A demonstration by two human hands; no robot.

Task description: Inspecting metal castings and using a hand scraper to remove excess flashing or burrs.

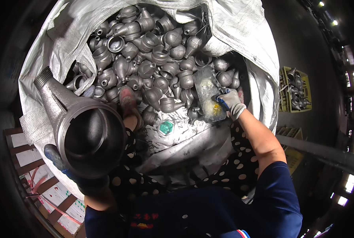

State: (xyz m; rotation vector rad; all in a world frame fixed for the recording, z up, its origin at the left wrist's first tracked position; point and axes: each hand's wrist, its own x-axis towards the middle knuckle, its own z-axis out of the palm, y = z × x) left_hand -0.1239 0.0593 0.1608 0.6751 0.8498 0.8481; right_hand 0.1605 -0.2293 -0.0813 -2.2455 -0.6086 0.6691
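My left hand [55, 156], in a bluish glove, grips a large grey metal casting [72, 106] from below its left side. The casting has a wide round opening turned upward and a threaded neck pointing up and left. Most of that hand is hidden behind it. My right hand [231, 103], in a white glove with blue fingers, pinches the right edge of a translucent plastic tray [205, 85] with a yellow patch inside. The tray lies tilted on a heap of smaller grey metal castings [147, 69]. A green hexagonal piece [166, 127] rests on crumpled white material.
A big white woven sack [240, 23] surrounds the heap, its rim folded outward. My pinkish shoe [128, 99] stands inside among the castings. Right of the sack, a yellow crate [283, 100] holds more castings. Wooden slats [30, 166] and white boxes lie at the left.
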